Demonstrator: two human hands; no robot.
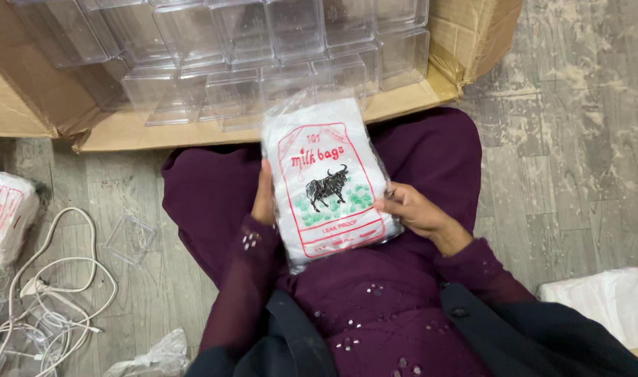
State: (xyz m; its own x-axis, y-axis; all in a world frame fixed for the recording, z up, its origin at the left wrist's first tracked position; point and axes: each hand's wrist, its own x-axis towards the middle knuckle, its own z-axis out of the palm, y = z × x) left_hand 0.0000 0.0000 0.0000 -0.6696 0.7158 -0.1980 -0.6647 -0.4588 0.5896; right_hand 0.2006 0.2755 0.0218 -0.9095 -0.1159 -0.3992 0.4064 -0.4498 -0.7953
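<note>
Nearest the camera, a purple lap (pixel 375 314) with sequins; both forearms in purple sleeves run up from 6 o'clock. Left hand (pixel 264 199) grips the left edge of the pack (pixel 327 183) at 9 o'clock, fingers mostly hidden behind it, thumb along the edge. Right hand (pixel 418 211) holds the right edge at 3 o'clock, fingers curled closed on the pack's lower right side, fingertips (pixel 383 204) on its face. The pack, a clear wrap of white printed bags with red border and a black bull, lies between the two hands above the lap, long axis running 6 to 12 o'clock, tilted slightly left at the top. Both hands are equally near. At 9 o'clock on the floor: a second pack (pixel 6 216), white cables (pixel 60 279). At 4 o'clock: a white bundle (pixel 609 300). Farthest, at 12 o'clock, a carton (pixel 465 35) holding clear plastic boxes (pixel 249 49)
</note>
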